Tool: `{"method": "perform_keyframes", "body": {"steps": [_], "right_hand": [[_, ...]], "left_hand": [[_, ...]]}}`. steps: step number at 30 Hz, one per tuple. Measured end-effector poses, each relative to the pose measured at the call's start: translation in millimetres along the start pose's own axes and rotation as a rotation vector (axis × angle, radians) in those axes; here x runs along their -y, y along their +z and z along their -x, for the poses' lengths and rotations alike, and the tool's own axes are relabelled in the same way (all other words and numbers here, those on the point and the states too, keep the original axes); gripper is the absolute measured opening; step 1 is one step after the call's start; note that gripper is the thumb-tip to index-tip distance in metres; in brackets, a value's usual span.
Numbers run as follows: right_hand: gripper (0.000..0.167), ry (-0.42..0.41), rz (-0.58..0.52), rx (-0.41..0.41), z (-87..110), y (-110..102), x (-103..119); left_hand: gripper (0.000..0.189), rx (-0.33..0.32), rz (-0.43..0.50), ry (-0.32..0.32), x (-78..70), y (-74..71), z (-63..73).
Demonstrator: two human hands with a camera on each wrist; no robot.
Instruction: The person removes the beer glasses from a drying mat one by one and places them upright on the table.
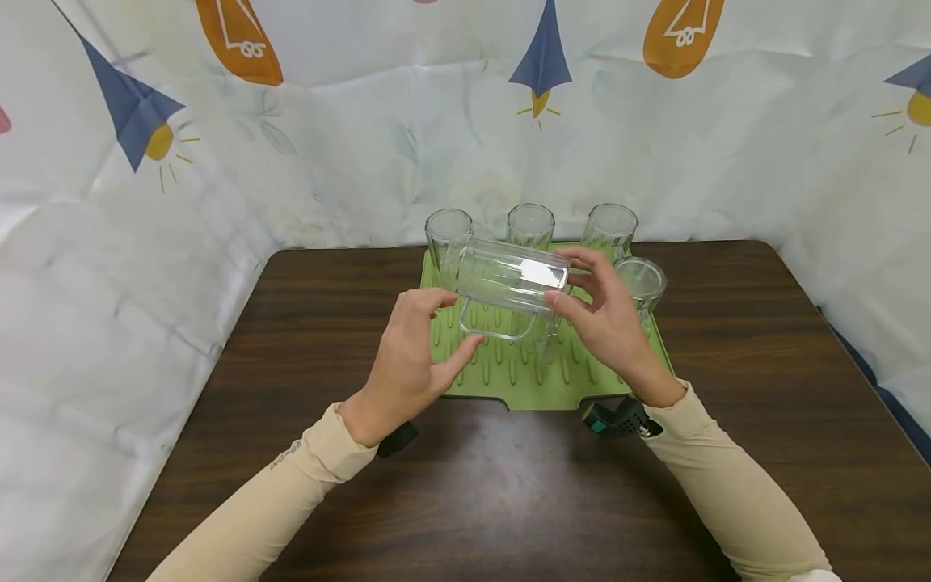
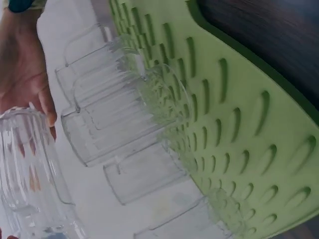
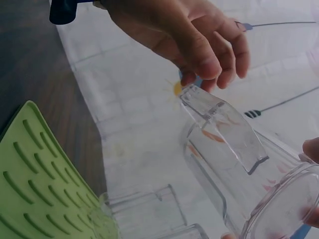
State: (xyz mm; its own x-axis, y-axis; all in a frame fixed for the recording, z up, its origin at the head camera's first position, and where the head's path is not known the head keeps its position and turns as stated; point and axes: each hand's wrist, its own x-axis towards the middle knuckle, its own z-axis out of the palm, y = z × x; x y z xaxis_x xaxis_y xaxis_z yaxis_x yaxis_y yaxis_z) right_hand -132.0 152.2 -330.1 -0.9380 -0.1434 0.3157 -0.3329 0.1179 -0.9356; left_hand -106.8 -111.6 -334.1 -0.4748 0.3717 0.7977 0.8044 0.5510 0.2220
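A clear ribbed mug [image 1: 512, 275] is held on its side above the green ridged mat [image 1: 509, 396]. My right hand [image 1: 611, 327] grips one end of it between thumb and fingers. In the right wrist view, parts of those fingers [image 3: 311, 149] show around the round end of the mug [image 3: 284, 209]. My left hand [image 1: 414, 352] is at the other end, thumb and fingers spread apart beside the mug's handle [image 1: 498, 333]. Seen from the right wrist, the left hand [image 3: 194, 45] is close above the handle, its fingers loosely bent.
Several more clear mugs stand on the mat, with a back row [image 1: 531, 222] and one at the right edge [image 1: 642, 279]. The mat lies on a dark wooden table [image 1: 349, 323]. A white patterned curtain [image 1: 349, 153] surrounds the table's back and sides.
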Motion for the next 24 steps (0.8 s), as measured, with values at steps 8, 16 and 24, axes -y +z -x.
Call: {"method": "perform_keyframes", "body": {"steps": [8, 16, 24], "right_hand": [[0.054, -0.016, -0.027, -0.024, -1.3, 0.1, 0.9], [0.054, -0.026, -0.051, -0.044, -1.4, 0.1, 3.5], [0.055, -0.029, -0.053, -0.052, -2.4, 2.2, 1.6]], "left_hand": [[0.059, -0.082, 0.261, -0.277, -2.2, 9.4, 9.2], [0.058, -0.105, 0.701, -0.568, -8.2, 24.4, 18.1], [0.050, -0.188, 1.075, -0.848, -10.6, 28.9, 18.2]]}}
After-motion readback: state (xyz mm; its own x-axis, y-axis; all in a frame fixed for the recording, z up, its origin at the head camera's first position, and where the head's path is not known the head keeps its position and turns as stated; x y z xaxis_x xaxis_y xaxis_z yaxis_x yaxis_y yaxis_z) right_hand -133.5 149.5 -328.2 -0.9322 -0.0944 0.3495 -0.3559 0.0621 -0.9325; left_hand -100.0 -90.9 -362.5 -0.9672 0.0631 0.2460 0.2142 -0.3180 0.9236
